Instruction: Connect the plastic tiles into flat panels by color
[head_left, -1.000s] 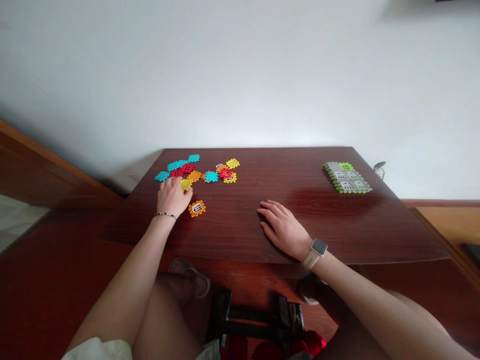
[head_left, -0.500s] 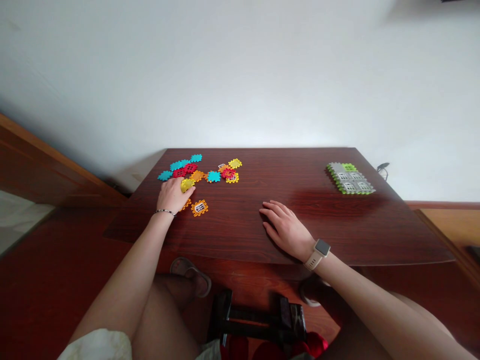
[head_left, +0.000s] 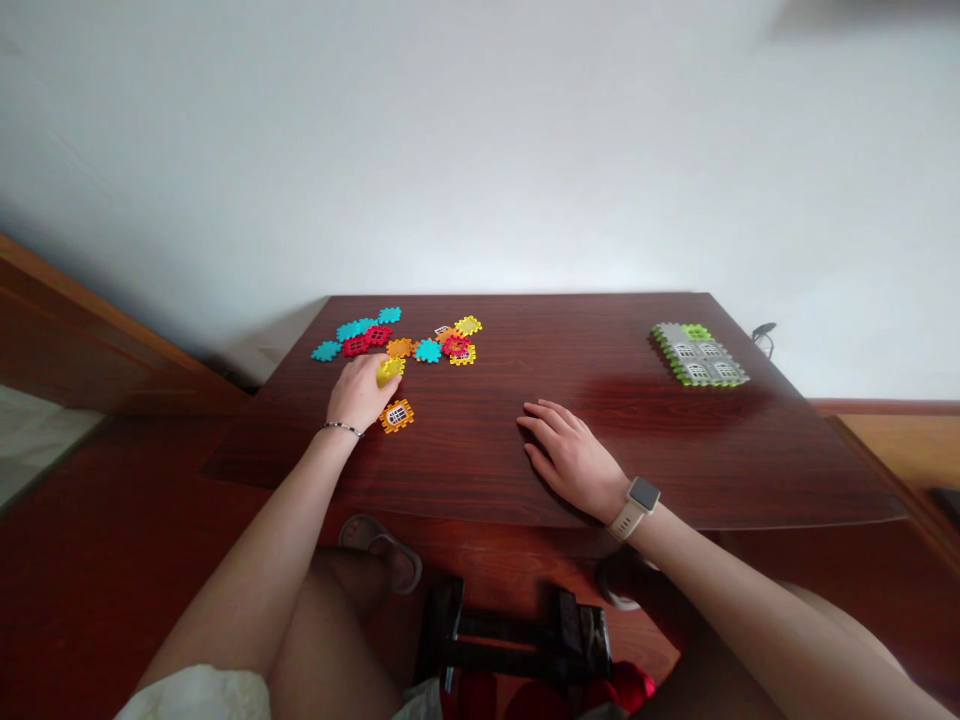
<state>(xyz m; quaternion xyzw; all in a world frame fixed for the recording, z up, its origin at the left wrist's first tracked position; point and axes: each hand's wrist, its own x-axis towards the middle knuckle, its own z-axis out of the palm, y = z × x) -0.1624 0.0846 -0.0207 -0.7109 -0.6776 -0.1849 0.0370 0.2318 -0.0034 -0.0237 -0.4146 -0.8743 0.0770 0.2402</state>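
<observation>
My left hand (head_left: 358, 392) is closed on a yellow interlocking tile (head_left: 390, 372), low over the left part of the table. Just below its fingers lies an orange tile (head_left: 397, 415) with a white window. Beyond the hand are red window tiles (head_left: 367, 341), turquoise tiles (head_left: 356, 329), another orange tile (head_left: 400, 347) and a turquoise tile (head_left: 428, 350). Palm down on the table's middle front, my right hand (head_left: 574, 455) rests with fingers stretched out, holding nothing. It wears a watch.
At the right of the dark wooden table (head_left: 525, 320) lies a joined stack of grey and green tiles (head_left: 701, 357). A small cluster with yellow tiles (head_left: 468, 326) sits left of centre. A white wall stands behind the table; a black metal frame (head_left: 517, 640) is below it.
My left hand has moved a little to the right, and the yellow tile has shifted right with it. My right hand has stayed in place.
</observation>
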